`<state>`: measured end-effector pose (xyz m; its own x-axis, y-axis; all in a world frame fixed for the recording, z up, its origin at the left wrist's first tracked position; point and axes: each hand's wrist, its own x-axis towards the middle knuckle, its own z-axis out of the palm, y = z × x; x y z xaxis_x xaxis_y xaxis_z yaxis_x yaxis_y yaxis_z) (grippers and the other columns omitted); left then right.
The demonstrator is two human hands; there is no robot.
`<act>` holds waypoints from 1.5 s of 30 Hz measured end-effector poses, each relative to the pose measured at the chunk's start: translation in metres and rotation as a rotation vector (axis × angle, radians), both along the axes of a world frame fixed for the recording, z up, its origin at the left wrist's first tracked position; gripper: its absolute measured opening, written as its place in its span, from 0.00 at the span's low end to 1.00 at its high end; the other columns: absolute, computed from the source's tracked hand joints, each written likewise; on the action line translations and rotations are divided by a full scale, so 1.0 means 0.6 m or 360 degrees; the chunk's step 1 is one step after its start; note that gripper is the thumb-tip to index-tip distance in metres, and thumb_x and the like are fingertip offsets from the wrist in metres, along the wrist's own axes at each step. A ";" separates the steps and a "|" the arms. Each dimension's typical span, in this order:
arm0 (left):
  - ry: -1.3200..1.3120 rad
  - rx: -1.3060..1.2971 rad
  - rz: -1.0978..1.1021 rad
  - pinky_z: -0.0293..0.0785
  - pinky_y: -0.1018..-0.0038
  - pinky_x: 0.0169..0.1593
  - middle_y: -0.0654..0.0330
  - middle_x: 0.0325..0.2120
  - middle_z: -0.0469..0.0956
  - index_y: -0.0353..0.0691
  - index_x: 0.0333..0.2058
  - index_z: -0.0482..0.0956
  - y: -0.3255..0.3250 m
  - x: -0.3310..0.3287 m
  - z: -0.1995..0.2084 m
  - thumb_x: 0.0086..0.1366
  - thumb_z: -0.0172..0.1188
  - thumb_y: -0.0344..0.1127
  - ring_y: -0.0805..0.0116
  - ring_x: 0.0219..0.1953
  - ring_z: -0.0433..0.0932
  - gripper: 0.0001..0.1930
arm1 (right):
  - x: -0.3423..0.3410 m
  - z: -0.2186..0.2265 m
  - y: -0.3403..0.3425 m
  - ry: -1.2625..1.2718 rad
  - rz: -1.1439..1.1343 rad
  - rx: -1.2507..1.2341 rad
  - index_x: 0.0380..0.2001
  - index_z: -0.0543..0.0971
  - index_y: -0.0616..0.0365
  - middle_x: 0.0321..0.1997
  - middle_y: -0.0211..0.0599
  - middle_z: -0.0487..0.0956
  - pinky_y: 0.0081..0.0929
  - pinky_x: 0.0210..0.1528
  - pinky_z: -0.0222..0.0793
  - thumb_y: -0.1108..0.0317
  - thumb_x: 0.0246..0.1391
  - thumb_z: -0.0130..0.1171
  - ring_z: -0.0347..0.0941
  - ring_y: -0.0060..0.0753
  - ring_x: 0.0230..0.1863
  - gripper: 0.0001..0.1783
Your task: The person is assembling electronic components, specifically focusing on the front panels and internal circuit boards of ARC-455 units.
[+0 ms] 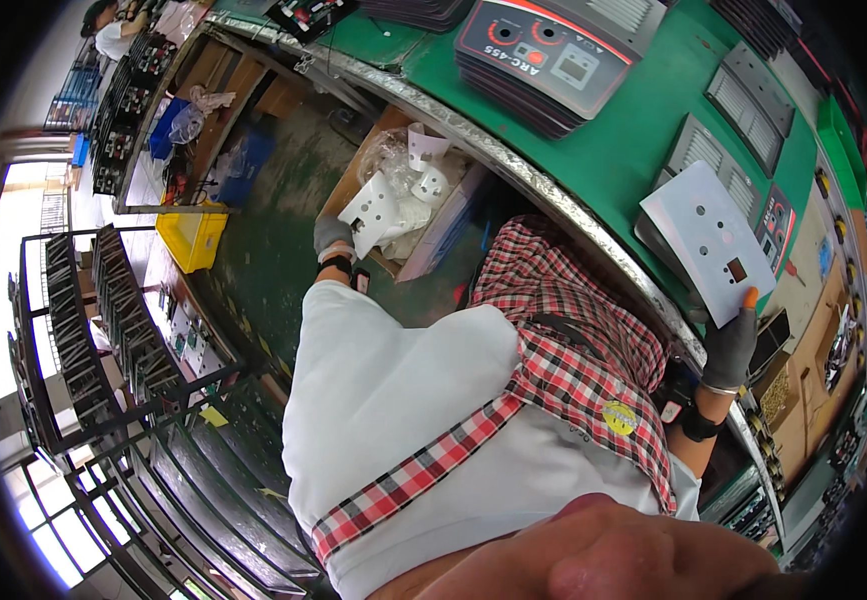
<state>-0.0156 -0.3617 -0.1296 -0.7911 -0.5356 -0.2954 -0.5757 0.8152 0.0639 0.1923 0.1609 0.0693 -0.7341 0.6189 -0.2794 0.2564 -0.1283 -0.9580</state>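
My left hand (pixel 333 236), in a grey glove, is closed on the edge of a curled white sheet with punched holes (pixel 371 210). It holds the sheet over an open cardboard box (pixel 363 158), low beside the bench. My right hand (pixel 730 345), gloved in grey with a bare thumb, grips the near corner of a pale flat panel (pixel 705 232). This panel has several round holes and one square cutout. It is tilted above the green bench top, partly covering a slotted metal panel (pixel 710 150).
A stack of dark printed front panels (pixel 553 62) stands on the green bench (pixel 428 62). Another slotted panel (pixel 750 100) lies farther right. More white sheets and clear plastic fill the box. A yellow bin (pixel 191 238) and metal racks (pixel 118 320) are at the left.
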 end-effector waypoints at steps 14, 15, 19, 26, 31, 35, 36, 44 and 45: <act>-0.0232 0.0258 -0.1304 0.69 0.65 0.37 0.56 0.29 0.76 0.39 0.29 0.73 0.231 0.016 -0.040 0.53 0.52 0.40 0.58 0.36 0.74 0.11 | 0.024 -0.003 -0.015 0.0153 0.0297 0.0455 0.42 0.66 0.64 0.38 0.46 0.73 0.22 0.38 0.67 0.59 0.57 0.38 0.70 0.32 0.38 0.19; -0.0267 0.0936 -0.1174 0.69 0.68 0.29 0.56 0.23 0.75 0.37 0.25 0.70 0.243 0.021 -0.036 0.52 0.54 0.41 0.62 0.27 0.75 0.12 | 0.027 -0.004 -0.017 0.0199 0.0576 0.0731 0.42 0.67 0.61 0.45 0.46 0.71 0.24 0.44 0.65 0.62 0.56 0.41 0.66 0.34 0.48 0.16; -0.0743 0.2282 -0.0933 0.56 0.80 0.14 0.64 0.15 0.68 0.41 0.25 0.68 0.398 0.054 0.201 0.55 0.51 0.43 0.76 0.10 0.62 0.11 | -0.001 0.035 -0.049 0.0419 0.0957 0.1133 0.40 0.73 0.57 0.49 0.50 0.67 0.32 0.45 0.64 0.66 0.48 0.50 0.67 0.45 0.47 0.14; -0.1173 0.2972 -0.0971 0.47 0.83 0.12 0.68 0.09 0.62 0.39 0.27 0.69 0.479 0.051 0.283 0.58 0.45 0.51 0.81 0.08 0.53 0.18 | 0.036 0.040 -0.023 0.0434 0.1101 0.1756 0.40 0.74 0.45 0.52 0.48 0.63 0.33 0.47 0.61 0.59 0.40 0.54 0.64 0.49 0.48 0.19; -0.1400 0.2708 -0.1096 0.43 0.83 0.11 0.68 0.06 0.59 0.36 0.29 0.70 0.497 0.063 0.300 0.58 0.44 0.52 0.82 0.07 0.52 0.21 | 0.056 0.033 -0.007 0.0515 0.1100 0.1604 0.40 0.74 0.45 0.52 0.50 0.62 0.34 0.46 0.61 0.53 0.43 0.52 0.63 0.51 0.48 0.19; -0.1309 0.3062 -0.0786 0.44 0.84 0.10 0.67 0.08 0.60 0.39 0.26 0.68 0.495 0.066 0.293 0.58 0.47 0.47 0.81 0.07 0.52 0.16 | 0.056 0.033 0.002 0.0512 0.1216 0.1755 0.40 0.75 0.45 0.52 0.53 0.62 0.36 0.45 0.61 0.51 0.44 0.51 0.63 0.52 0.48 0.19; -0.1311 0.3054 -0.0785 0.44 0.84 0.10 0.67 0.08 0.60 0.39 0.26 0.68 0.496 0.067 0.293 0.58 0.47 0.47 0.81 0.07 0.52 0.16 | 0.057 0.035 0.002 0.0514 0.1212 0.1749 0.40 0.75 0.45 0.52 0.53 0.62 0.36 0.45 0.61 0.51 0.44 0.51 0.63 0.52 0.48 0.19; -0.1165 0.2904 -0.1046 0.48 0.83 0.09 0.62 0.11 0.67 0.36 0.23 0.68 0.504 0.062 0.312 0.52 0.54 0.42 0.79 0.06 0.56 0.13 | 0.070 0.032 0.005 0.0550 0.1067 0.1609 0.40 0.75 0.43 0.52 0.51 0.61 0.35 0.46 0.62 0.57 0.36 0.59 0.65 0.49 0.47 0.21; -0.1176 0.2899 -0.1048 0.48 0.83 0.09 0.62 0.11 0.67 0.36 0.23 0.68 0.504 0.060 0.307 0.52 0.54 0.42 0.79 0.06 0.56 0.13 | 0.073 0.031 0.005 0.0545 0.1059 0.1605 0.40 0.75 0.43 0.52 0.51 0.61 0.35 0.46 0.62 0.57 0.36 0.59 0.65 0.49 0.47 0.21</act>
